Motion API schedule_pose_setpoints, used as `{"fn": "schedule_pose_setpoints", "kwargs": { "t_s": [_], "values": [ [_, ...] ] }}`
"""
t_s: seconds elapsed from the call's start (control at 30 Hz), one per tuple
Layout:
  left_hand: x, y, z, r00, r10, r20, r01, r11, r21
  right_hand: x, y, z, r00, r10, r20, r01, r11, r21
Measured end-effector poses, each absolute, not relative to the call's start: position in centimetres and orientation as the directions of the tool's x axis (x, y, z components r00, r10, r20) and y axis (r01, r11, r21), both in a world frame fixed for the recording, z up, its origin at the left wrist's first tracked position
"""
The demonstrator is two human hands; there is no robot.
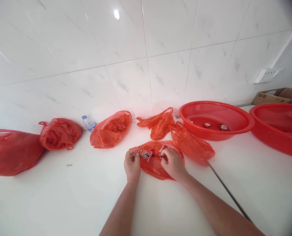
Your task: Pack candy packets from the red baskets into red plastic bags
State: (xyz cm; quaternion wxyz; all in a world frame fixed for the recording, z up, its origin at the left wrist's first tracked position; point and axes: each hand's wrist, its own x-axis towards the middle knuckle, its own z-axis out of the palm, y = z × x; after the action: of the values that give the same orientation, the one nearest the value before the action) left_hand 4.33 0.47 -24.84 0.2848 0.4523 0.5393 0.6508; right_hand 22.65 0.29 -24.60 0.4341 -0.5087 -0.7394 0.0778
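Observation:
Before me an open red plastic bag (158, 168) lies spread on the white table. My left hand (132, 163) is at its left edge, thumb and fingers pinching one end of a small printed snack packet (144, 153) with dark lettering. Over the middle of the bag is my right hand (172, 162), its fingers curled together at a small dark red item I cannot make out. Another reddish packet (164, 148) shows partly behind the right fingers.
Two red plastic baskets (216, 133) (276, 134) stand at the right, with a few small packets inside. More red bags (194, 146) (111, 129) (61, 133) (16, 152) lie along the tiled wall. A water bottle (88, 123) leans there. A cardboard box (279, 96) sits far right.

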Motion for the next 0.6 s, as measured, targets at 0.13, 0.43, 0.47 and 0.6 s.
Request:
{"fn": "schedule_pose_setpoints", "kwargs": {
  "t_s": [0.13,0.43,0.47,0.6],
  "values": [
    [4.5,0.5,-24.8,-0.403,0.887,0.227,0.033,-0.234,0.972,23.1,0.6,-24.8,-0.032,0.833,0.552,0.685,0.421,-0.595],
    [4.6,0.6,-24.8,-0.392,0.899,0.196,-0.007,-0.216,0.976,23.2,1.4,-26.2,-0.034,0.842,0.538,0.69,0.409,-0.597],
    [4.6,0.6,-24.8,-0.392,0.899,0.193,-0.002,-0.211,0.978,23.2,1.4,-26.2,-0.035,0.845,0.533,0.684,0.409,-0.604],
    [4.6,0.6,-24.8,-0.388,0.902,0.189,0.001,-0.205,0.979,23.3,1.3,-25.9,-0.041,0.865,0.5,0.664,0.397,-0.633]
  ]
}}
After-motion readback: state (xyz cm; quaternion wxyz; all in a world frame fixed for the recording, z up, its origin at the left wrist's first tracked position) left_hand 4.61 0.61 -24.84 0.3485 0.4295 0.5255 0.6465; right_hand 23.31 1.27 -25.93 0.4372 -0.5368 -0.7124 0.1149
